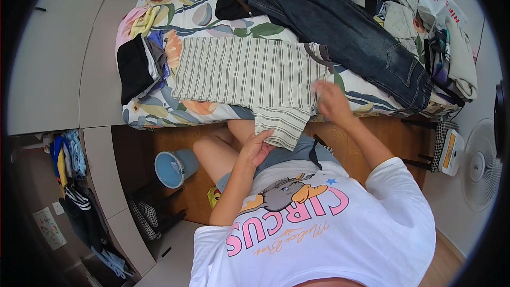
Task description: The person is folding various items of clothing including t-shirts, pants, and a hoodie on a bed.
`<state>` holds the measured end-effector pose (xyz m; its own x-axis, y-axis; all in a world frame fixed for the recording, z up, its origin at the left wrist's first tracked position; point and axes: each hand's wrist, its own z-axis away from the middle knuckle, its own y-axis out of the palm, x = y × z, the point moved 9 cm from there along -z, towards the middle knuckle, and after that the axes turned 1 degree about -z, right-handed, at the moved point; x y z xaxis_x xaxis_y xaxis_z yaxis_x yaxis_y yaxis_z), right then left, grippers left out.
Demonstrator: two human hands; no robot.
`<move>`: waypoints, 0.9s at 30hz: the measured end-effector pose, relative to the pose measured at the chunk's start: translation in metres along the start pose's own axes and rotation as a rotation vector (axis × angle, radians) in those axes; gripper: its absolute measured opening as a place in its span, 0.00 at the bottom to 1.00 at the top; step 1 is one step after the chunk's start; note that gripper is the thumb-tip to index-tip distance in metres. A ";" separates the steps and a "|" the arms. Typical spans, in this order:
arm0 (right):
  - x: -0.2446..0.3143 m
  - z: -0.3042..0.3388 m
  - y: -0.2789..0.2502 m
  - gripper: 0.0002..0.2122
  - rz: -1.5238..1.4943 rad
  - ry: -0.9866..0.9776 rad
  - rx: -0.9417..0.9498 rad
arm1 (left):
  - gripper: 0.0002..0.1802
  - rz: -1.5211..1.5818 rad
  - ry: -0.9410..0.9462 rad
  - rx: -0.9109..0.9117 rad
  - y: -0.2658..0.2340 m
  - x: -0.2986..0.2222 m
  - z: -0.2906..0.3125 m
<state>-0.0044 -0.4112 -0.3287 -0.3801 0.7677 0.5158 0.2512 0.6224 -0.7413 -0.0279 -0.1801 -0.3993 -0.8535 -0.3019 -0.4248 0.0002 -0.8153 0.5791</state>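
A striped shirt (239, 69), cream with dark lines, lies folded lengthwise along the bed's near edge. Its dark collar points right, and one sleeve (284, 126) hangs toward me over the edge. My left hand (257, 149) grips the sleeve's cuff, thumb on top and the fingers partly hidden beneath. My right hand (333, 101) is by the shoulder, just below the collar. Its fingertips are blurred, so I cannot see whether they pinch the cloth.
Dark blue jeans (340, 32) stretch across the bed behind the shirt. Folded clothes (139, 69) sit at the left, with more clothes piled at the back and right. A blue bucket (172, 169) stands on the floor at left; a white fan (478, 165) is at right.
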 end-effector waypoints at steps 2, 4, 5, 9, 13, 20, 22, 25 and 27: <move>0.015 0.011 0.026 0.34 0.137 0.058 0.224 | 0.21 0.020 -0.003 0.010 0.004 0.000 0.001; 0.019 0.011 0.039 0.36 0.117 0.123 0.251 | 0.21 0.035 -0.010 0.016 0.006 0.000 0.002; 0.015 0.012 0.047 0.38 0.097 0.183 0.278 | 0.21 0.072 -0.027 0.050 0.010 0.000 0.003; 0.006 0.017 0.057 0.37 0.109 0.218 0.225 | 0.22 0.137 -0.042 0.112 0.034 -0.019 -0.001; -0.011 0.020 0.059 0.22 -0.059 0.292 0.043 | 0.22 0.334 0.121 0.295 0.091 -0.093 -0.032; -0.006 0.004 0.036 0.12 -0.048 0.434 -0.189 | 0.29 -0.778 0.766 -0.430 0.008 -0.169 -0.051; -0.010 0.003 0.036 0.12 -0.039 0.516 -0.188 | 0.33 -1.371 0.749 -0.642 0.007 -0.169 -0.048; -0.025 0.015 0.038 0.11 -0.062 0.608 -0.212 | 0.23 -1.524 0.705 -0.632 0.017 -0.159 -0.054; -0.033 0.035 0.044 0.11 -0.095 0.634 -0.238 | 0.17 -1.531 0.467 -0.543 0.013 -0.148 -0.065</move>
<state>-0.0120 -0.4151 -0.3934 0.1663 0.6034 0.7799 0.4592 0.6525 -0.6028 0.1320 -0.1778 -0.3740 -0.0235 0.8409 -0.5407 -0.3705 -0.5097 -0.7765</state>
